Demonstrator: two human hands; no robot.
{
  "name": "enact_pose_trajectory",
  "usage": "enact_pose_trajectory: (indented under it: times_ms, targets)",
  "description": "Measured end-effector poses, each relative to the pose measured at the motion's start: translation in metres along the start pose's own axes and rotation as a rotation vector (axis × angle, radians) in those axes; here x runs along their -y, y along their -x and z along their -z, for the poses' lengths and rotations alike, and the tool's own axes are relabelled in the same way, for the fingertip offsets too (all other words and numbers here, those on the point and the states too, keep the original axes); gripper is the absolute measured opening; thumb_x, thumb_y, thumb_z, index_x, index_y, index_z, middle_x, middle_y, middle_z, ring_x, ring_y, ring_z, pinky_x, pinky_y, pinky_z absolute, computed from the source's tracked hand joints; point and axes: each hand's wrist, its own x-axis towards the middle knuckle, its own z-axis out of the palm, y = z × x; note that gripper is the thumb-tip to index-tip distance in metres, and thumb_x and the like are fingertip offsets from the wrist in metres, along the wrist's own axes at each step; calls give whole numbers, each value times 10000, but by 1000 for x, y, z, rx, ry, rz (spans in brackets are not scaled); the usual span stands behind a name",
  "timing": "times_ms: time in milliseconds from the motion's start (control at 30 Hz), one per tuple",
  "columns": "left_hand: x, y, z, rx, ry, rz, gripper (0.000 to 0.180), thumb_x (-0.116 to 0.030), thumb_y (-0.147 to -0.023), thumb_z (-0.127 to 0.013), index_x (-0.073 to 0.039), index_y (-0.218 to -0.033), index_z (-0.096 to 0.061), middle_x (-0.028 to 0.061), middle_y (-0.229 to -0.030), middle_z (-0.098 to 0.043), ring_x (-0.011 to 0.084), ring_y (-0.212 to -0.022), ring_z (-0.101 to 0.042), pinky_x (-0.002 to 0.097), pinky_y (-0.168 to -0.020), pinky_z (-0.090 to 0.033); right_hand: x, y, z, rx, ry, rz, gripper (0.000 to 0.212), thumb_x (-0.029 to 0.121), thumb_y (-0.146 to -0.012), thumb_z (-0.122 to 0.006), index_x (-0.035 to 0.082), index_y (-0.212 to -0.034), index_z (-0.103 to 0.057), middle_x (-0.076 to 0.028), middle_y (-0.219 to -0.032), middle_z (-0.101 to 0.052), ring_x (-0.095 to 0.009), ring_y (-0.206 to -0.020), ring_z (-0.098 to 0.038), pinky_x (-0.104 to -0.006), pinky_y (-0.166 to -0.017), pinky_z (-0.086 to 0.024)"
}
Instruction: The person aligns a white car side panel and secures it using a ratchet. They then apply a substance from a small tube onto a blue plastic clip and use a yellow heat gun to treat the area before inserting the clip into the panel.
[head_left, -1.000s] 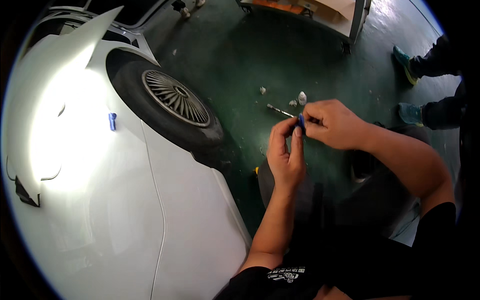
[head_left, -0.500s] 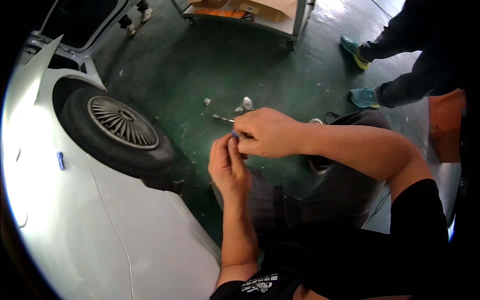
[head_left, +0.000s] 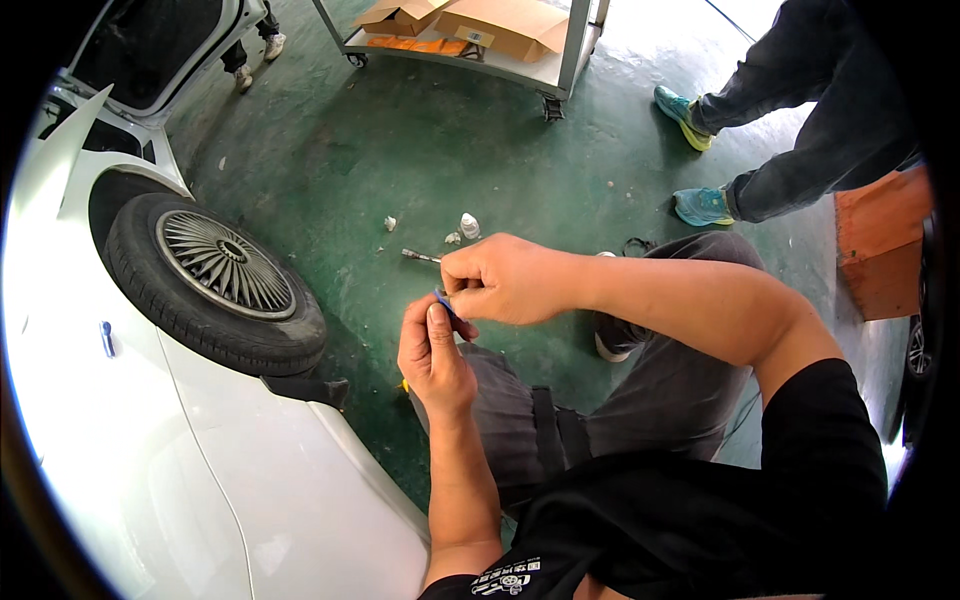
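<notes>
Both my hands meet in front of my knees. My left hand [head_left: 436, 362] pinches a small blue piece [head_left: 443, 299] between thumb and fingers. My right hand [head_left: 512, 281] is closed against the same piece from the other side; its fingers partly cover it, so its full shape is hidden. A thin metal rod [head_left: 421, 257] shows beyond the right hand's knuckles. Whether that hand holds it or it lies on the floor behind, I cannot tell. On the white car body [head_left: 290, 480] at left lies another small blue object [head_left: 107, 340], narrow with a wider end.
A car wheel [head_left: 230, 255] stands close on the left. Small whitish pieces [head_left: 469, 226] lie on the green floor. A wheeled cart [head_left: 500, 62] with cardboard boxes is at the far side. Another person's legs [head_left: 790, 140] are at right, near an orange box [head_left: 880, 240].
The whole view has shifted, so the car, floor and hands sit farther left and lower. My hands stay together on the blue piece, which shows a little more now.
</notes>
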Motion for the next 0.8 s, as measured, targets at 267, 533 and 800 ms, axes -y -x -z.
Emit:
enact_pose_trajectory:
  times_ms: [267,533,800]
  targets:
    - [-7,-2,3,83,-103,113,224,-160,-1099,-523,32,-1140,-631,40,-871,-632,102,-723,-557,262,-651,-468,-4,2,7,36,206,32,335,321,-947,-643,-8,-888,-624,-162,-849,-699,-309,-794,-664,-414,-727,-511]
    - [7,2,0,89,-20,167,205,-163,-1087,-553,0,-1170,-647,17,-867,-634,77,-719,-557,242,-656,-470,7,-3,17,206,459,-64,533,491,-1015,-552,-17,-997,-711,-223,-943,-708,-394,-947,-684,-466,-844,-520]
    - [12,1,9,247,48,324,215,-209,-1101,-528,-36,-1181,-628,20,-882,-611,75,-696,-524,237,-617,-440,18,9,21,190,264,-218,420,415,-979,-623,18,-925,-749,-112,-784,-725,-256,-751,-685,-389,-728,-528]
